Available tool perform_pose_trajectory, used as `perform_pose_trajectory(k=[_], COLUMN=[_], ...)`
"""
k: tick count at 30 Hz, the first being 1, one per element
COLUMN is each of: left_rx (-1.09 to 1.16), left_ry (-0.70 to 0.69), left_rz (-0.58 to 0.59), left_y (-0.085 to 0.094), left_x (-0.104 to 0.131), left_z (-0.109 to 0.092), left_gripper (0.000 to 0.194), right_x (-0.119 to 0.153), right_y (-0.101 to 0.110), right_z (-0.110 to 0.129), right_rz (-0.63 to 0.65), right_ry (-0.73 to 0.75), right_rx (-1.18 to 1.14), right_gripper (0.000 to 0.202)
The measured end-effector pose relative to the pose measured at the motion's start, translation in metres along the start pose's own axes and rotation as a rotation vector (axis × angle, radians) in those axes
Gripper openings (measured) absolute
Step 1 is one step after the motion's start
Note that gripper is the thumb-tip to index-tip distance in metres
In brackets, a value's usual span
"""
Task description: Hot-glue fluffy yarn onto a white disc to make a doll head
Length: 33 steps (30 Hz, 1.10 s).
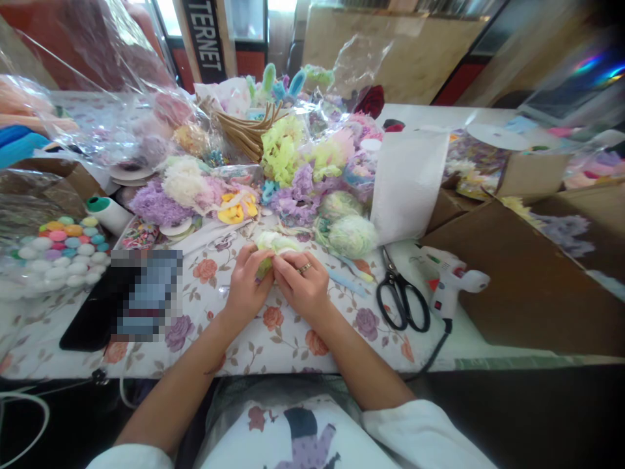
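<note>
Both my hands meet over the flowered tablecloth (288,342), pinching a small piece of pale yellow-green and white ruffled trim (276,241). My left hand (249,280) has its fingers and thumb closed on the trim's left side. My right hand (303,280), with a ring on one finger, is closed on it from the right. The fingers cover much of the trim, so its full shape is hidden. Just right of my right hand lie light blue strips (347,281). Black-handled scissors (401,293) rest farther right, beside a white glue gun (452,280).
Behind my hands are yarn balls (346,228), purple ruffled trim (161,203), yellow-green trim (283,150) and brown stems (249,130). To the left are a dark phone (88,319), a bag of pompoms (63,254) and a thread spool (110,213). A cardboard box (527,280) stands right.
</note>
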State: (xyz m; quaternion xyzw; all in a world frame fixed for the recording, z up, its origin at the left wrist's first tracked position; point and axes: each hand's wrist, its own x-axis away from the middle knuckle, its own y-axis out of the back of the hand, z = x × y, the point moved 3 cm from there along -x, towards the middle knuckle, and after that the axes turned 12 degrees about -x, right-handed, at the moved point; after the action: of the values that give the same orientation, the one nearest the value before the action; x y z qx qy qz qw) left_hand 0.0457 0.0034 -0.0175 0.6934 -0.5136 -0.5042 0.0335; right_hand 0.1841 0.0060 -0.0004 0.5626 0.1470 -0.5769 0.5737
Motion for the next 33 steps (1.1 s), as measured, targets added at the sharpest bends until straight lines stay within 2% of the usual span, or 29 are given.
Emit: perform_pose_trajectory(k=[5,7,9,12,14,16,18,19,21,24,26,30,33], left_rx=[-0.005,-0.020,-0.037,-0.060,-0.080,-0.091,-0.091,-0.090,-0.090,-0.086,-0.075,-0.075,-0.087], left_ry=[0.013,0.011,0.015,0.031,0.058,0.080,0.090,0.090,0.087,0.081,0.083,0.095,0.097], left_rz=[0.002,-0.015,-0.048,-0.091,-0.128,-0.172,-0.202,-0.206,-0.200,-0.185,-0.187,-0.195,-0.203], left_y=[-0.001,-0.001,0.001,0.004,0.006,0.009,0.011,0.012,0.012,0.011,0.011,0.011,0.013], left_x=[0.000,0.000,-0.001,-0.002,-0.002,-0.003,-0.004,-0.004,-0.005,-0.006,-0.006,-0.007,-0.010], left_z=[0.000,0.000,0.001,0.005,0.010,0.013,0.013,0.013,0.012,0.013,0.014,0.018,0.019], left_gripper=[0.018,0.017,0.018,0.021,0.024,0.024,0.024,0.024,0.024,0.023,0.023,0.020,0.019], right_x=[0.002,0.004,0.009,0.029,0.053,0.081,0.107,0.117,0.132,0.140,0.139,0.130,0.121], right_y=[-0.001,0.006,0.022,0.065,0.101,0.137,0.168,0.181,0.200,0.212,0.215,0.219,0.215], right_z=[-0.002,-0.002,-0.006,-0.020,-0.033,-0.047,-0.059,-0.065,-0.079,-0.098,-0.107,-0.114,-0.100], right_rz=[0.036,-0.005,-0.114,-0.376,-0.576,-0.743,-0.842,-0.849,-0.767,-0.426,-0.247,-0.161,-0.187], right_ry=[-0.051,-0.078,-0.125,-0.278,-0.434,-0.613,-0.717,-0.756,-0.906,-1.170,-1.224,-1.272,-1.307], right_rx=[-0.029,-0.057,-0.038,0.110,0.256,0.424,0.551,0.588,0.567,0.544,0.564,0.604,0.645], right_gripper=[0.021,0.020,0.020,0.017,0.015,0.022,0.034,0.039,0.051,0.045,0.038,0.032,0.038])
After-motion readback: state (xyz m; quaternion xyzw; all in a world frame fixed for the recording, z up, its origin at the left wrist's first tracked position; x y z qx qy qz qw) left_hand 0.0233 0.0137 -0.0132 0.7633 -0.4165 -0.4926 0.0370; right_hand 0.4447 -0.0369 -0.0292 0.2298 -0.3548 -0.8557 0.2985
